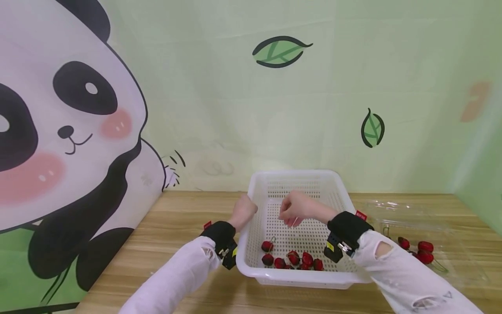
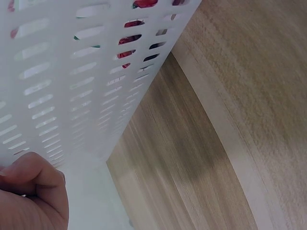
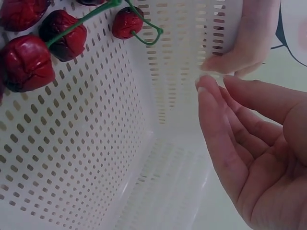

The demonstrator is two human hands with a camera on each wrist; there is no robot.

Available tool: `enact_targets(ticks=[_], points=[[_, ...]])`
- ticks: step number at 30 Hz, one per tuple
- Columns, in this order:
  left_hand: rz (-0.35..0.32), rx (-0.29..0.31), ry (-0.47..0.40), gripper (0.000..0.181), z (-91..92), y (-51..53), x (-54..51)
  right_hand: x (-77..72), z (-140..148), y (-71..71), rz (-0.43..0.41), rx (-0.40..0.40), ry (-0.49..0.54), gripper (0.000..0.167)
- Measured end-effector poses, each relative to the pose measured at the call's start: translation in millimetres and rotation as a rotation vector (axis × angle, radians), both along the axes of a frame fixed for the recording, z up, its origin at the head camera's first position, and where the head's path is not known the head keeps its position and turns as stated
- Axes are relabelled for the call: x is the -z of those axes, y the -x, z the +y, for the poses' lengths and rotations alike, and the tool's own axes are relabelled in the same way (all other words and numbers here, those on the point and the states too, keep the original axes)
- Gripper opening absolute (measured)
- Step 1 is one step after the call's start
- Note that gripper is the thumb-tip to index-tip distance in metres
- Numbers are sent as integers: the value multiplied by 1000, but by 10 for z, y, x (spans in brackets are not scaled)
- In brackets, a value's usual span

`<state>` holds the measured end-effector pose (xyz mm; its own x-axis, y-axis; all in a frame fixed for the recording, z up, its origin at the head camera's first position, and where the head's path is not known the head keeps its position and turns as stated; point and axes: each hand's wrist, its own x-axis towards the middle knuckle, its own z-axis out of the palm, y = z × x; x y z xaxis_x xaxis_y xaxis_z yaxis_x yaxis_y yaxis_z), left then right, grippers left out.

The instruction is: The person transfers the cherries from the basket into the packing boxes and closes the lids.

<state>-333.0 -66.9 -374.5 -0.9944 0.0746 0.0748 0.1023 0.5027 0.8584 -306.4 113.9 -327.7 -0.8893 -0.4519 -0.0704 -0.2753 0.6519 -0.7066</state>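
Note:
A white perforated plastic basket (image 1: pixel 298 279) stands on the wooden table. Several dark red, wrinkled cherries (image 1: pixel 293 257) lie along its near side, and green stems show on some of them (image 3: pixel 125 23). My left hand (image 1: pixel 244 211) grips the basket's left rim; the left wrist view shows its curled fingers (image 2: pixel 41 184) against the outer wall. Above the basket floor hovers my right hand (image 1: pixel 296 207). Its thumb and fingertips (image 3: pixel 207 93) are bent loosely toward each other with nothing seen between them.
To the right of the basket, a clear plastic container (image 1: pixel 408 213) holds several more cherries (image 1: pixel 425 252) with stems. Behind the table (image 1: pixel 184 226) hangs a pale green backdrop (image 1: pixel 219 109) printed with a panda and leaves, close to the basket's far rim.

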Motion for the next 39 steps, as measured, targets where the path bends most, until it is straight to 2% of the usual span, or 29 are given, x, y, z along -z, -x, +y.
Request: enact_targets(ticks=[6, 12, 32, 39], points=[[6, 18, -16, 32, -5, 3, -3, 67, -42, 10, -1, -41, -10, 6], [11, 3, 1, 31, 1, 4, 0, 134, -87, -4, -14, -77, -28, 6], [5, -15, 12, 32, 20, 14, 7, 269, -186, -16, -79, -100, -67, 9], [-1, -39, 36, 28, 19, 25, 5, 292, -228, -28, -63, -109, -94, 9]])
